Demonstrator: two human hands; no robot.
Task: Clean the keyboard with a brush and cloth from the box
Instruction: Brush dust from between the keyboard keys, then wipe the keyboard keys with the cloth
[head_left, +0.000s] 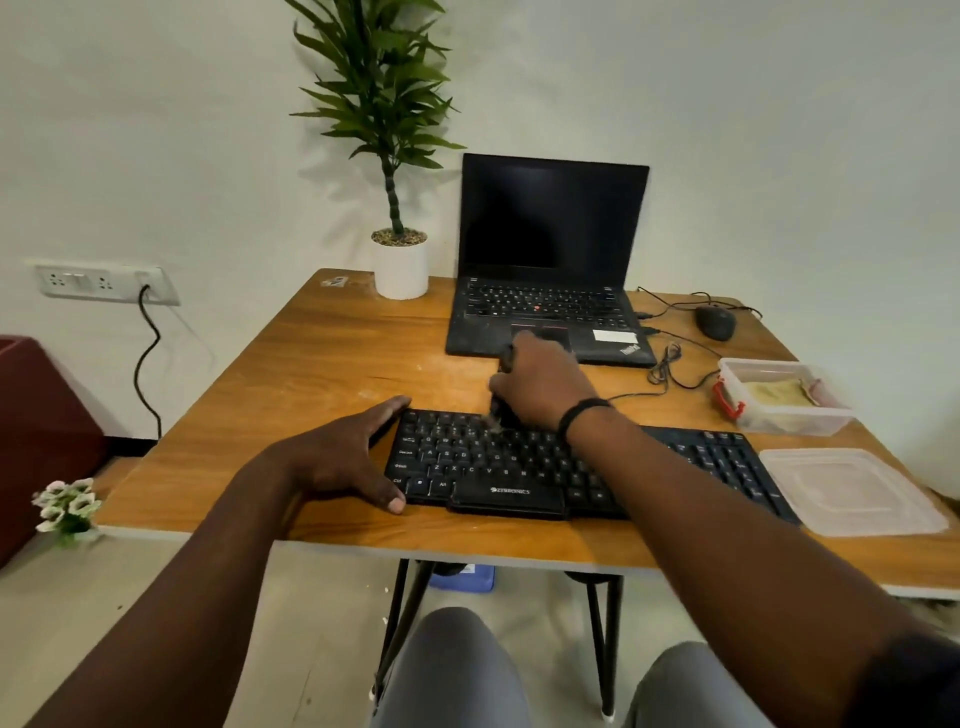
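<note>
Right hand brushes the keyboard — branded "ZEBRONICS".

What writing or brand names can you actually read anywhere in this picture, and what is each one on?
"ZEBRONICS": on the front edge of the keyboard.
"ThinkPad": on the palm rest of the laptop, at its right corner; small, only just legible.
Keyboard key legends such as "Ctrl" and "Alt": partly readable; most are blurred.
White sticker on the laptop: too small to read.

Left hand lies flat, fingers straight; right hand fisted.
</note>
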